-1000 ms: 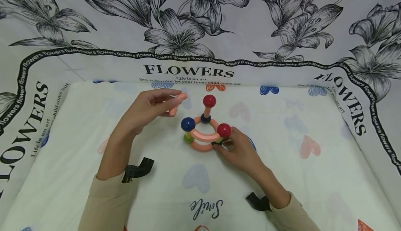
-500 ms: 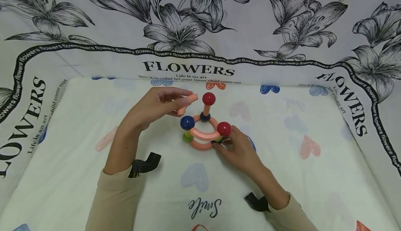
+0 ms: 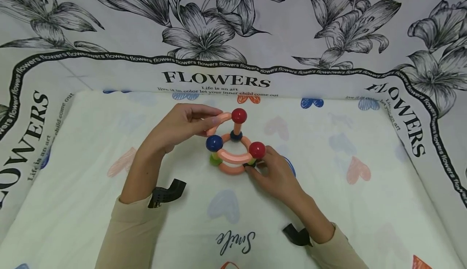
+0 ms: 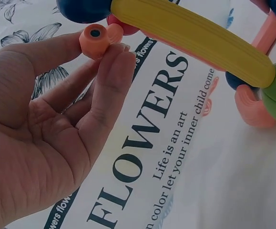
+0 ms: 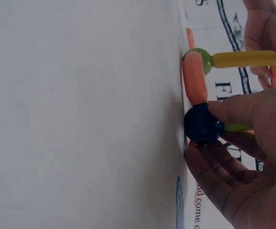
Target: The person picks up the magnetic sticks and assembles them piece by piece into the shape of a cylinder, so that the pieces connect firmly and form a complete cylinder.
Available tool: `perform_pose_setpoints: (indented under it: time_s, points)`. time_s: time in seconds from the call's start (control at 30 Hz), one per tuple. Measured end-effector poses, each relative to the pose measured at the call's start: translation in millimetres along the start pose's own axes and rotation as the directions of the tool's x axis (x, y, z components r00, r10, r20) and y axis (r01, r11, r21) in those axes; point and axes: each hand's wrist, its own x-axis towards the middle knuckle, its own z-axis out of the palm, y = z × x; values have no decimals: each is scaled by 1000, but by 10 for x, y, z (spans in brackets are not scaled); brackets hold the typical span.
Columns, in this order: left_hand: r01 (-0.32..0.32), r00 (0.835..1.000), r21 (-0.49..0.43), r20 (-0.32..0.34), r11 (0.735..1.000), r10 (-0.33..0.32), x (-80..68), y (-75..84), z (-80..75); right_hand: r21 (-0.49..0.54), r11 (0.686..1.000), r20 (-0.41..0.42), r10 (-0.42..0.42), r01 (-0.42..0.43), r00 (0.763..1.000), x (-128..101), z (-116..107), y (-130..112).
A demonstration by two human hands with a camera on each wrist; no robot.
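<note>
Left hand (image 3: 182,125): thumb and fingertips pinch a short curved pink rod (image 3: 218,122), fingers curled round it. Far end of the rod sits at the top red ball (image 3: 238,115) of the toy structure (image 3: 233,147); contact not resolvable. Left wrist view shows the rod's round end face with a dark centre, held between thumb and fingers.

Right hand (image 3: 274,176): fingers curled at the right base of the structure, gripping a dark blue ball (image 5: 202,124) that rests on the worktop (image 3: 328,204). Right wrist view shows thumb on top of the ball, fingers beneath and beside it.

Structure: pink ring of curved rods at the base, balls at the joints. Green ball (image 3: 215,160) at lower left carries a yellow rod (image 4: 195,40) up to a blue ball (image 3: 214,143). A second red ball (image 3: 257,150) stands at right, just above the right hand. A pink arc joins the blue ball and this red ball.

Worktop covered by a pale cloth printed with hearts; flower-print fabric (image 3: 233,30) behind. No containers in view.
</note>
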Motion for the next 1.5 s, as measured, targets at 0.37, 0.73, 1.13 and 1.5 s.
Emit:
perform_pose_setpoints:
  time_s: [0.37,0.73,1.13,1.5]
  points:
    - [19,1000,-24,-6,1000,-19,-9,32,16,-11,1000,-5,-1,1,1000,5,9,-10]
    - [2,997,-23,79,1000,0,0,2,0,-15,1000,0,-10,10,1000,-6,-1,6]
    - [-8,998,107,59,994,2,200,-368,69,-6,1000,6,-10,10,1000,-4,3,16]
    - [-83,990,132,123,988,67,393,-653,294,7,1000,13,3,-3,1000,5,2,29]
